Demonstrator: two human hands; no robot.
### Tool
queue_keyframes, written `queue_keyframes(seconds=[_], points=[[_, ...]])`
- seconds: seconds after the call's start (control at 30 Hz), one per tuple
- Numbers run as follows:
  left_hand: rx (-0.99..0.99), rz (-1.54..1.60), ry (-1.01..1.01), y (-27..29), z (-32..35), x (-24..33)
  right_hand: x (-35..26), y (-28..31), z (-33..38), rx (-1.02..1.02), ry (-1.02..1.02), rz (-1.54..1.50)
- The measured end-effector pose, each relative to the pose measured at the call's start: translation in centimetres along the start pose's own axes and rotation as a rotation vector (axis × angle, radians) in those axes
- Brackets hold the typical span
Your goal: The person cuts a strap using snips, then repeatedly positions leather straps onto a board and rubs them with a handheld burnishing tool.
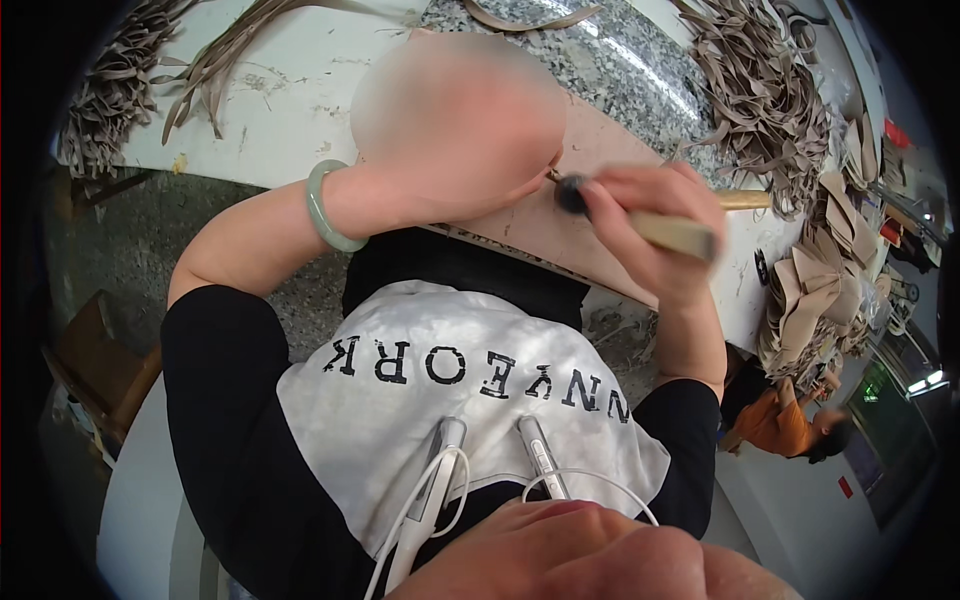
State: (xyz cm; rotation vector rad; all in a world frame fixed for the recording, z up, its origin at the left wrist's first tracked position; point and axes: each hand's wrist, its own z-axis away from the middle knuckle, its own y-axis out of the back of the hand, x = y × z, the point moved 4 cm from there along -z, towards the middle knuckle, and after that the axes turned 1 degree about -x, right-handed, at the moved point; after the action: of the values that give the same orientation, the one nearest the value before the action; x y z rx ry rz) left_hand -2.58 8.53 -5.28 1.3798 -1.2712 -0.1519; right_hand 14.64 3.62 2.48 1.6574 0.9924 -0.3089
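My left hand (455, 125) rests over a pinkish-tan flat sheet or board (600, 250) at the table's near edge. Its fingers are smeared, so whatever lies under them is hidden. A pale green bangle (330, 205) circles that wrist. Just to the right, my right hand (665, 215) is closed around a short tool with a pale handle (672, 235) and a dark rounded end (571, 194). That dark end is close to my left fingertips, beside a small metal piece (554, 175). Blur hides the tool's exact kind.
A speckled granite slab (650, 75) lies beyond the board. Brown strips are heaped at the back right (760, 95) and far left (110, 90). Right of my hand is a wooden stick (745, 200). Tan cut pieces (815, 285) are piled farther right; a person in orange (780, 425) is beyond.
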Motion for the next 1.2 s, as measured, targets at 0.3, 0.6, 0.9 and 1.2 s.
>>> queue_keyframes(seconds=[0.3, 0.6, 0.9, 1.2], points=[[0.007, 0.028, -0.025, -0.5, 0.0, -0.1, 1.3, -0.5, 0.7, -0.043, -0.078, -0.001], [-0.043, 0.148, 0.076, -0.3, -0.2, -0.5, -0.5, 0.4, -0.3, -0.103, -0.021, -0.025], [-0.075, 0.172, 0.094, -0.3, -0.3, -0.7, -0.6, 0.4, -1.4, -0.111, -0.053, -0.062], [-0.034, 0.206, 0.117, -0.2, -0.1, -0.9, -0.4, 0.0, -1.8, -0.19, 0.055, -0.082]])
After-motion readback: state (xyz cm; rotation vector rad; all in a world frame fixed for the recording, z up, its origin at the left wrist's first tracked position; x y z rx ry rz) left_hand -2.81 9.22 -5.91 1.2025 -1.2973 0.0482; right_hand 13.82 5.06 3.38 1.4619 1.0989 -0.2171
